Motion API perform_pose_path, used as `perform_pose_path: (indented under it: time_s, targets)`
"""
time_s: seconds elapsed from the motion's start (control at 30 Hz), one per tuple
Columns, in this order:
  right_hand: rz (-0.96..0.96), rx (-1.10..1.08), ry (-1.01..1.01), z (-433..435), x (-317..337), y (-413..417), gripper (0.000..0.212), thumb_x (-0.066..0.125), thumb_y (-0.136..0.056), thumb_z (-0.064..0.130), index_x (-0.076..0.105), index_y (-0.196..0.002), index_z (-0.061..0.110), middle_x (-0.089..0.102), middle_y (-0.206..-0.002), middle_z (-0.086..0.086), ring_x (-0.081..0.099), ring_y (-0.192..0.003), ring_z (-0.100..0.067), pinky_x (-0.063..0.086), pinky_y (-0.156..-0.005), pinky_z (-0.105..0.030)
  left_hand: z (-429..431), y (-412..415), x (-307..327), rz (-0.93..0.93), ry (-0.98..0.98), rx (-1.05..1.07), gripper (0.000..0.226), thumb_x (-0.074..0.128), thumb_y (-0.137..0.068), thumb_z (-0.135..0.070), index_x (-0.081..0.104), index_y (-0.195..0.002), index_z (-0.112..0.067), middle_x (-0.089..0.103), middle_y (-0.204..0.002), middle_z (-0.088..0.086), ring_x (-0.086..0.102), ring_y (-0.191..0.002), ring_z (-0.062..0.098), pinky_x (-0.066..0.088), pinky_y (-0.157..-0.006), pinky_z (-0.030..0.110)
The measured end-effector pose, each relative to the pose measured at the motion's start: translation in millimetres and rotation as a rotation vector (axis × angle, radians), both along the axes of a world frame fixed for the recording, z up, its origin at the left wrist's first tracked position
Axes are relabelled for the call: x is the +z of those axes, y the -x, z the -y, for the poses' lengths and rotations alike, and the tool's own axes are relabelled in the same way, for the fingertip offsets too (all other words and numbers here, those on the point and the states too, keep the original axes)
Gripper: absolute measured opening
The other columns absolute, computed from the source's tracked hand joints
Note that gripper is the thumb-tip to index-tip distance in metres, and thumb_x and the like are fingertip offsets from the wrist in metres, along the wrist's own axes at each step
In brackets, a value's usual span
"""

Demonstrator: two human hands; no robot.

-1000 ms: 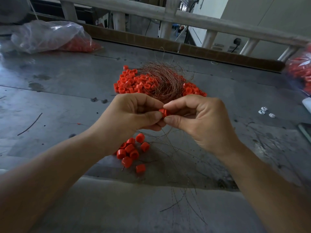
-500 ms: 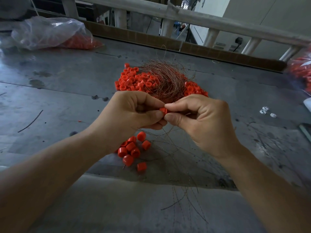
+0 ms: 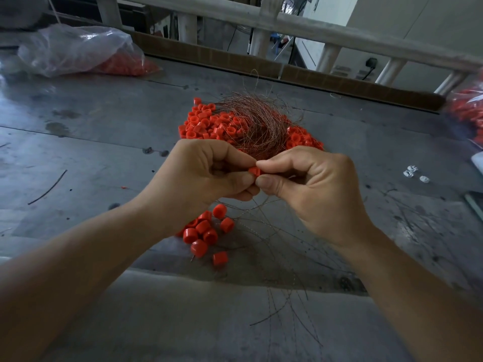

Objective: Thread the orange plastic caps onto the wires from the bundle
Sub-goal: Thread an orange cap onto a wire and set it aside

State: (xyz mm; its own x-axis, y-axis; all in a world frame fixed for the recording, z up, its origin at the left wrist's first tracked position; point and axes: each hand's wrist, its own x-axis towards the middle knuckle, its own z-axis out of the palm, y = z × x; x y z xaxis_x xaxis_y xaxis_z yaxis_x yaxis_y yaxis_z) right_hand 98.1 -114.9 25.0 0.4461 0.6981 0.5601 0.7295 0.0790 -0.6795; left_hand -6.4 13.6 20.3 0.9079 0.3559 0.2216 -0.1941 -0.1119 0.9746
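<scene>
Orange cap (image 3: 254, 171) stays pinched between our left hand (image 3: 206, 176) and right hand (image 3: 308, 184) at frame centre, unmoved; beyond, wires (image 3: 256, 124) top loose caps (image 3: 203, 126); upper left, a bag (image 3: 78, 48) holds more.

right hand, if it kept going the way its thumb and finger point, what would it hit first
The right hand points left, so it would first meet the left hand, whose fingertips already sit against the orange cap pinched between them.
</scene>
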Motion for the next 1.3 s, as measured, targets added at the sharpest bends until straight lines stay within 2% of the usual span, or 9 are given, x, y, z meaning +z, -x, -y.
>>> perform_pose_path:
  time_s: [0.07,0.13,0.67,0.77,0.87,0.97,1.03,1.2,1.3]
  targets:
    - [0.131,-0.013,-0.008,-0.7,-2.2,0.7,0.018,0.072,-0.070,0.009,0.071,-0.087,0.005,0.064,-0.082,0.003,0.064,-0.078,-0.009,0.053,-0.069,-0.017,-0.9,0.3,-0.2,-0.019,0.033,-0.003,0.016,0.063,-0.060,-0.013,0.066,-0.075,-0.014,0.071,-0.065,0.002,0.069,-0.061,0.011,0.052,-0.058,0.015]
    - [0.122,-0.013,-0.002,-0.9,-3.5,0.8,0.019,0.071,-0.069,0.010,0.071,-0.086,0.003,0.064,-0.081,0.002,0.063,-0.078,-0.009,0.052,-0.069,-0.017,-1.0,0.5,-0.5,-0.031,0.046,-0.008,0.016,0.063,-0.060,-0.012,0.066,-0.076,-0.013,0.071,-0.066,0.003,0.069,-0.062,0.011,0.053,-0.058,0.015]
    - [-0.033,0.140,0.017,2.2,6.1,-3.1,0.021,0.071,-0.065,0.026,0.064,-0.084,0.022,0.063,-0.075,0.008,0.063,-0.068,-0.011,0.054,-0.062,-0.023,-4.9,2.8,2.5,-0.087,0.150,-0.180,0.016,0.069,-0.057,-0.019,0.075,-0.072,-0.019,0.071,-0.066,0.004,0.069,-0.063,0.011,0.053,-0.057,0.016]
    - [-0.060,0.156,0.065,2.2,7.5,-2.8,0.033,0.069,-0.066,0.031,0.061,-0.098,0.028,0.059,-0.076,0.007,0.060,-0.071,-0.012,0.054,-0.065,-0.024,-7.3,3.0,3.1,-0.083,0.189,-0.231,0.013,0.075,-0.060,-0.016,0.073,-0.073,-0.017,0.070,-0.066,0.004,0.068,-0.062,0.013,0.053,-0.056,0.018]
    - [0.068,0.169,0.134,0.9,7.4,-4.9,0.043,0.066,-0.073,0.025,0.054,-0.114,0.023,0.059,-0.084,0.005,0.057,-0.081,-0.007,0.050,-0.067,-0.018,-9.0,3.5,2.6,-0.067,0.245,-0.243,0.023,0.072,-0.061,-0.014,0.066,-0.083,-0.010,0.069,-0.066,0.006,0.067,-0.060,0.015,0.053,-0.054,0.019]
    - [0.124,0.182,0.177,-0.5,7.9,-2.9,0.032,0.057,-0.080,0.036,0.064,-0.105,0.016,0.057,-0.083,0.002,0.054,-0.078,-0.004,0.044,-0.067,-0.015,-8.1,4.1,2.7,-0.079,0.263,-0.247,0.034,0.067,-0.063,-0.010,0.056,-0.095,-0.009,0.068,-0.065,0.007,0.067,-0.059,0.015,0.053,-0.052,0.019]
    - [0.149,0.161,0.188,-1.3,7.6,-0.8,0.041,0.047,-0.080,0.041,0.068,-0.095,0.009,0.053,-0.080,0.004,0.050,-0.075,0.001,0.040,-0.067,-0.010,-7.6,4.4,2.7,-0.075,0.280,-0.271,0.037,0.069,-0.067,-0.015,0.055,-0.101,-0.009,0.069,-0.068,0.008,0.068,-0.061,0.016,0.053,-0.053,0.020]
    - [0.233,0.119,0.230,-1.1,3.8,-2.5,0.019,0.059,-0.083,0.022,0.066,-0.087,0.004,0.048,-0.080,0.011,0.046,-0.074,0.004,0.036,-0.068,-0.005,-4.7,5.4,3.5,-0.055,0.083,-0.260,0.061,0.078,-0.058,-0.033,0.053,-0.111,-0.018,0.070,-0.077,0.013,0.069,-0.070,0.022,0.054,-0.061,0.023]
    - [0.256,0.120,0.210,-0.3,3.7,-1.9,0.013,0.062,-0.081,0.014,0.066,-0.086,0.003,0.051,-0.082,0.005,0.047,-0.076,0.003,0.038,-0.070,-0.007,-1.9,5.0,2.6,-0.028,-0.030,-0.188,0.057,0.079,-0.062,-0.031,0.051,-0.111,-0.025,0.070,-0.076,0.010,0.069,-0.065,0.020,0.054,-0.060,0.023]
